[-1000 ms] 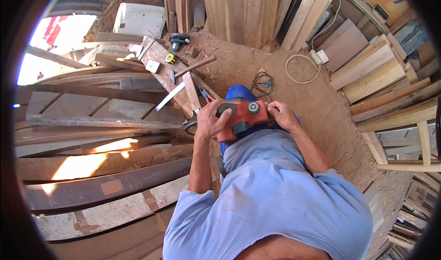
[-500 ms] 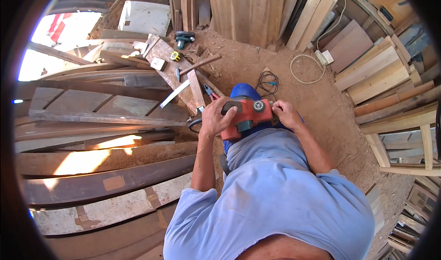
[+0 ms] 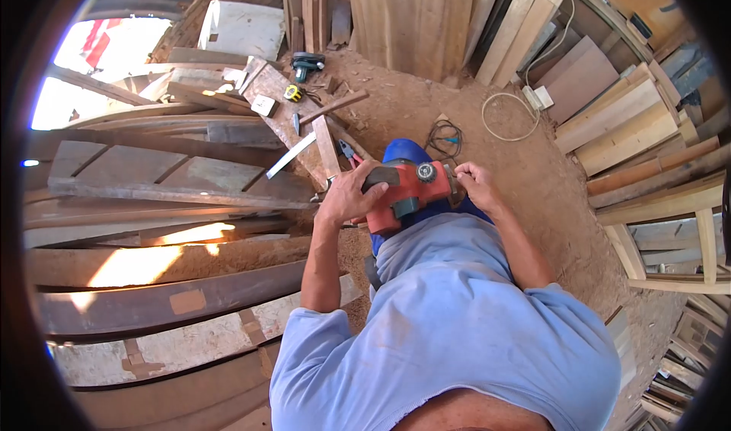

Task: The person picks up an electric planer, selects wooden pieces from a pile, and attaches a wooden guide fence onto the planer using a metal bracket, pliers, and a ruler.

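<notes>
Head view: red power tool (image 3: 417, 193) mid-frame, over the blue-clad knee (image 3: 404, 151)!
Left hand (image 3: 349, 199) wraps its dark handle (image 3: 381, 177); right hand (image 3: 478, 189), fingers bunched narrow, works its right end; round knob (image 3: 426, 173) faces up.

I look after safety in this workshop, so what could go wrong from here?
The electric planer sits over the person's lap, gripped by the left hand, and could slip if that hold loosens. The right hand has its fingers at the planer's other end; they might get cut if it is live, though blades and plug are not visible. The pliers, close to the left hand, might get knocked.
</notes>
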`<state>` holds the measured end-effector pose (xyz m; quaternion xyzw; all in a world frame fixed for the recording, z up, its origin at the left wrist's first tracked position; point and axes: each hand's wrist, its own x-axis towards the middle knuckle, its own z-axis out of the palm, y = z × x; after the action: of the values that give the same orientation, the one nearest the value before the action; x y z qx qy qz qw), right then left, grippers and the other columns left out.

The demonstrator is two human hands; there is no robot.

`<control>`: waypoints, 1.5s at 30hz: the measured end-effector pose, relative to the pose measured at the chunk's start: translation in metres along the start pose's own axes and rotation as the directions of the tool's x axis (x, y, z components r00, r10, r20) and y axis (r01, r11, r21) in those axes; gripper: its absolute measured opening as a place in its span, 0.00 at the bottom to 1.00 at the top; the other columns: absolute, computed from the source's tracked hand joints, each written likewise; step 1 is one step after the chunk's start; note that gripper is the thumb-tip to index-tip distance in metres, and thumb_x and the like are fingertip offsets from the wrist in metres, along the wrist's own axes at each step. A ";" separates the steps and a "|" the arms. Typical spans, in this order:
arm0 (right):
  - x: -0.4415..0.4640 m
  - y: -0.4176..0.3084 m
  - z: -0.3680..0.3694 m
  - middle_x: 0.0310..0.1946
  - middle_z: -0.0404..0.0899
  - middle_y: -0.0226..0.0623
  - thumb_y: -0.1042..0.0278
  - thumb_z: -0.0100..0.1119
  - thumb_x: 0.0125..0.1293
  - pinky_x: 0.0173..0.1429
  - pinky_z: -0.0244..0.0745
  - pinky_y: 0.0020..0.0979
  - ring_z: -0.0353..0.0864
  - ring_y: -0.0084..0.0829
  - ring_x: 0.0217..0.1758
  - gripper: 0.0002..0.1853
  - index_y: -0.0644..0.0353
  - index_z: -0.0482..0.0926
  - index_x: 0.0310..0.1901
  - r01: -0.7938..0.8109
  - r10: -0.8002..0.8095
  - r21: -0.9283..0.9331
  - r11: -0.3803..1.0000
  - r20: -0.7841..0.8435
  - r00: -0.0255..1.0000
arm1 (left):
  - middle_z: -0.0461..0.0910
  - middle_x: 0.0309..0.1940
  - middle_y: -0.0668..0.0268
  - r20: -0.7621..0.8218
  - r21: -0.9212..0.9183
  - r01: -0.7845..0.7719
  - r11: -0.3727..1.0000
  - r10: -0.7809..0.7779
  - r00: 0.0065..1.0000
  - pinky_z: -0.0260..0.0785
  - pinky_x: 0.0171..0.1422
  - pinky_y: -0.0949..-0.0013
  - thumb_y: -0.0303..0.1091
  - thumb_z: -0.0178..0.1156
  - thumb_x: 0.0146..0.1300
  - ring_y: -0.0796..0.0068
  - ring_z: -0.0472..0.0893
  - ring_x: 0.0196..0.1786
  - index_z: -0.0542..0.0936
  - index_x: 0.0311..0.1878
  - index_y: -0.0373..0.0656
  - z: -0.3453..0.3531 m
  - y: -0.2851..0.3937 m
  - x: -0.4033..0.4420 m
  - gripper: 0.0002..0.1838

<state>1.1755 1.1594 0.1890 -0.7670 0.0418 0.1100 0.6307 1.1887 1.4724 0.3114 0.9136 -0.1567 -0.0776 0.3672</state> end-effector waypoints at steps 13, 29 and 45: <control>-0.032 -0.103 0.058 0.46 0.81 0.38 0.56 0.52 0.76 0.48 0.79 0.29 0.81 0.27 0.43 0.25 0.68 0.70 0.64 -0.136 0.014 0.189 0.973 0.537 0.843 | 0.82 0.43 0.56 0.120 -0.624 0.310 0.718 -0.303 0.945 0.76 0.41 0.68 0.61 0.47 0.76 0.69 0.82 0.40 0.70 0.65 0.43 0.012 -0.012 -0.005 0.31; 0.004 -0.106 0.074 0.39 0.82 0.34 0.51 0.65 0.68 0.41 0.81 0.30 0.83 0.25 0.38 0.24 0.68 0.79 0.49 -0.024 0.007 0.246 0.969 0.067 0.998 | 0.73 0.59 0.60 -0.163 -0.802 -0.028 0.597 -0.175 0.971 0.67 0.62 0.67 0.54 0.36 0.81 0.69 0.74 0.56 0.69 0.69 0.40 0.061 0.074 0.007 0.29; -0.004 -0.102 0.099 0.22 0.79 0.37 0.63 0.61 0.67 0.25 0.78 0.30 0.79 0.27 0.21 0.12 0.65 0.76 0.36 -0.175 0.147 0.272 0.946 0.117 0.982 | 0.82 0.35 0.67 -0.476 -0.547 0.348 0.761 -0.625 0.619 0.75 0.45 0.70 0.37 0.72 0.62 0.75 0.82 0.38 0.75 0.53 0.36 0.083 -0.207 -0.072 0.22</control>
<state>1.1811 1.2766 0.2699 -0.6577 0.0893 0.1907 0.7232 1.1475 1.5845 0.1093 0.7945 0.2560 0.1055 0.5405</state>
